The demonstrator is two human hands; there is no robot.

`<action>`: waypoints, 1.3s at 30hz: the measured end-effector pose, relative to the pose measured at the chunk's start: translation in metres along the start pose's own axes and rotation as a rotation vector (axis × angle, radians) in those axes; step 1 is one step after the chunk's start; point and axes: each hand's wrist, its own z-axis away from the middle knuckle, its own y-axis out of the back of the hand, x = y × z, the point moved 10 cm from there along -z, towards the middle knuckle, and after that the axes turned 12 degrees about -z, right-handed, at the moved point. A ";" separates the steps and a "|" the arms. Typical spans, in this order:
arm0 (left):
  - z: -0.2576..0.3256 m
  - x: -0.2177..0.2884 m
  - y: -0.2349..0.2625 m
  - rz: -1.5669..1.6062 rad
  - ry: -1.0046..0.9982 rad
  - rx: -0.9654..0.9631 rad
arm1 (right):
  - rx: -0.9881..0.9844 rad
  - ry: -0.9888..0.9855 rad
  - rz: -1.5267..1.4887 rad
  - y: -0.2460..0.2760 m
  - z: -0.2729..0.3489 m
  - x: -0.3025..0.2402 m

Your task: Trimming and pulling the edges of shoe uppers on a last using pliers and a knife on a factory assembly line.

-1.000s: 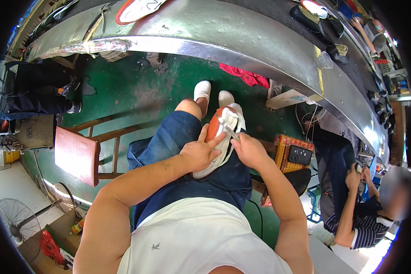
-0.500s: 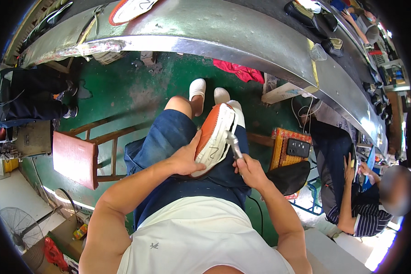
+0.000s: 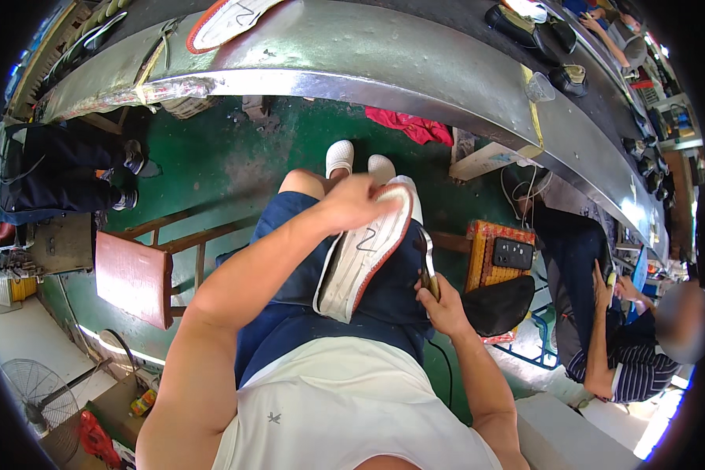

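Observation:
A shoe (image 3: pixel 362 260) with its white sole turned up lies across my thighs. Its edge is reddish-brown, and a black mark runs over the sole. My left hand (image 3: pixel 354 205) reaches over the shoe's far end. Motion smears its fingers, so whether they grip or only touch the sole cannot be told. Just right of the shoe, my right hand (image 3: pixel 444 305) is closed round the handle of a metal hammer (image 3: pixel 426 254), which points away from me beside my right thigh. The hammer does not appear to touch the shoe.
A long metal bench (image 3: pixel 329 66) curves across the far side, bearing another white-soled shoe (image 3: pixel 231 23) and dark shoes (image 3: pixel 517 31). A stool (image 3: pixel 135 278) stands left. To the right, a phone (image 3: pixel 513 253) lies on a woven seat (image 3: pixel 482 266); a person (image 3: pixel 627 368) sits beyond.
The shoe has been turned, with its reddish edge now along the right. My left hand has gone from its near left side to the far end. The hammer has moved away from the sole.

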 end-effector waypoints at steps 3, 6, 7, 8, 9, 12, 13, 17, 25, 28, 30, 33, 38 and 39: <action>0.044 -0.032 -0.036 0.156 -0.368 0.126 | -0.080 -0.141 0.121 -0.003 0.002 -0.019; 0.087 -0.061 -0.046 0.241 -0.138 0.183 | -0.266 -0.074 0.328 -0.024 0.004 -0.051; 0.092 -0.074 -0.046 0.160 0.021 0.210 | -0.316 -0.079 0.328 -0.031 0.000 -0.056; 0.098 -0.062 -0.040 0.086 -0.026 0.321 | -0.365 -0.083 0.329 -0.038 -0.004 -0.058; 0.101 -0.046 -0.033 0.017 -0.129 0.399 | -0.381 0.008 0.366 -0.042 -0.008 -0.067; 0.112 -0.009 -0.030 -0.104 -0.277 0.520 | -0.374 0.121 0.514 -0.040 -0.020 -0.081; 0.118 0.000 -0.029 -0.167 -0.312 0.565 | -0.461 -0.030 0.549 -0.045 -0.026 -0.093; 0.116 -0.007 -0.028 -0.062 -0.324 0.607 | -0.597 -0.242 0.886 -0.042 -0.039 -0.107; 0.055 -0.054 -0.102 1.131 -0.122 -0.058 | -0.246 -0.010 0.555 -0.058 -0.031 -0.045; 0.046 -0.063 -0.102 0.993 -0.075 -0.040 | -0.051 -0.085 0.303 -0.072 -0.020 -0.013; 0.040 -0.064 -0.102 0.945 -0.069 -0.024 | -0.057 -0.134 0.224 -0.064 -0.023 -0.013; 0.040 -0.058 -0.104 0.914 -0.060 0.001 | -0.212 -0.148 0.263 -0.047 -0.022 -0.035; 0.038 -0.069 -0.092 0.453 -0.076 0.247 | -0.105 0.277 0.582 -0.037 -0.031 -0.077; 0.040 -0.066 -0.090 0.449 -0.122 0.273 | -0.218 0.047 0.448 -0.039 -0.036 -0.062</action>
